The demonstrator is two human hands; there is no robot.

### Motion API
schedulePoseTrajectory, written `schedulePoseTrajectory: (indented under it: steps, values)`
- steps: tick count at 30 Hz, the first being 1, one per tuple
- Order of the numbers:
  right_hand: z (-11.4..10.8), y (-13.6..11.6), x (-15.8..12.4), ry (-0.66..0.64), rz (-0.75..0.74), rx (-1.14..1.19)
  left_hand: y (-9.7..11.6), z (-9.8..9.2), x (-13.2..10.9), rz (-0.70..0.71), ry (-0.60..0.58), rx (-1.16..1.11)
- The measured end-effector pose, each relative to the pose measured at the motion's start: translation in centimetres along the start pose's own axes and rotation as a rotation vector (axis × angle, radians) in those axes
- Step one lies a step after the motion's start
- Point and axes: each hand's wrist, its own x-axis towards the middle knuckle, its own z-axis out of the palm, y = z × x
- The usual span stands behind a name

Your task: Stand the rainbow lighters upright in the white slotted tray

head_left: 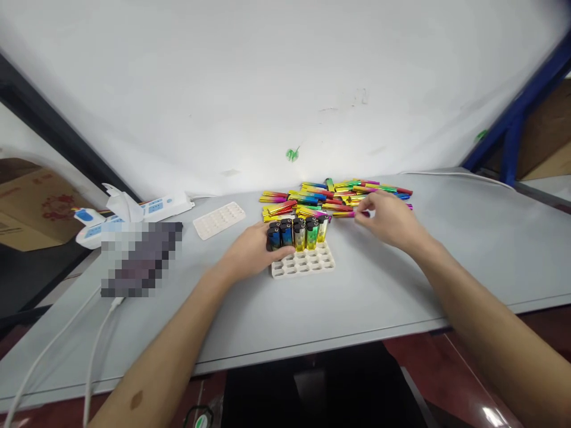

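Note:
A white tray with a grid of holes lies on the grey table. Several shiny lighters stand upright in its far row. My left hand rests against the tray's left side, fingers curled near the standing lighters. Behind the tray lies a pile of colourful metallic lighters. My right hand reaches into the right part of the pile, its fingertips pinched on a lighter lying there.
A second empty white tray lies to the left. Further left are a blurred-out object, white power strips and cables. A white wall stands behind the table. Cardboard boxes sit at far left.

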Motion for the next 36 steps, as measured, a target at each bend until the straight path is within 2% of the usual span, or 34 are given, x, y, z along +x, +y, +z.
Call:
schedulePoseTrajectory:
  steps: [2,3,7,9,13,16,19,23,28,31,33,36]
  values:
    - [0.2,0.1,0.2,0.091,0.018,0.091,0.0,0.0,0.0,0.007,-0.003,-0.003]
    - [0.5,0.3,0.3,0.081,0.012,0.096,0.0,0.0,0.0,0.008,-0.005,-0.001]
    - [1.5,1.0,0.2,-0.092,-0.111,-0.067,0.0,0.0,0.0,-0.004,-0.011,0.015]
    - [1.7,1.1,0.1,-0.127,-0.126,-0.107,0.0,0.0,0.1,-0.009,-0.01,0.019]
    - [1.3,1.6,0.2,-0.081,-0.017,-0.2,0.0,0.0,0.1,0.002,-0.004,0.025]
    - [1.0,2.5,0.6,-0.163,0.063,-0.3,0.0,0.0,0.1,0.006,-0.004,0.027]
    - [1.0,3.3,1.0,-0.255,0.065,-0.311,-0.1,0.0,0.1,0.01,-0.003,0.021]
    - [1.0,3.3,1.1,-0.271,0.068,-0.248,-0.2,0.1,0.1,0.017,-0.001,0.015]
    - [0.4,2.4,0.9,-0.221,0.159,-0.138,-0.1,0.1,0.1,-0.005,-0.008,0.015]
    - [-0.1,1.7,0.8,-0.199,0.217,0.01,0.0,0.0,0.1,0.005,-0.013,0.013]
    - [-0.4,1.2,0.7,-0.163,0.183,0.195,0.0,0.0,0.1,-0.001,-0.012,0.015]
    - [-0.6,0.3,0.5,-0.112,0.063,0.614,0.0,0.0,0.0,-0.004,-0.004,0.014]
